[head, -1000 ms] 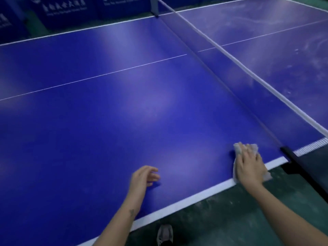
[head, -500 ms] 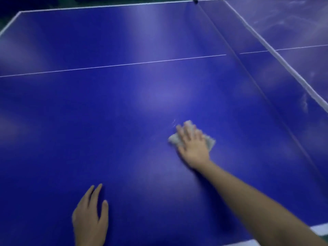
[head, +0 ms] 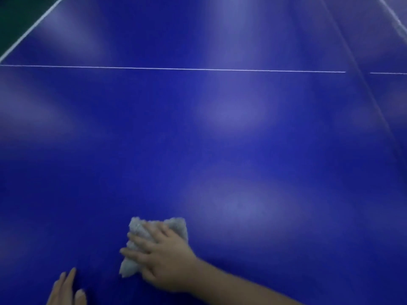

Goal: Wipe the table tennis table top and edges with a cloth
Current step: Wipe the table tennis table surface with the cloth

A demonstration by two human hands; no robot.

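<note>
The blue table tennis table (head: 198, 139) fills the view, with a thin white centre line across it. A crumpled grey-white cloth (head: 141, 232) lies on the top near the bottom middle. My right hand (head: 163, 258) presses flat on the cloth with fingers spread and straight, my forearm coming in from the lower right. My left hand (head: 66, 289) rests flat on the table at the bottom left edge of the view, only its fingers showing.
The net (head: 363, 69) runs diagonally at the far right, blurred. The table's white end line (head: 28, 34) and dark green floor (head: 15, 12) show at the top left corner.
My right hand has slid the cloth leftwards and nearer to me, close to my left hand. The view has swung left, so the net has moved to the right edge.
</note>
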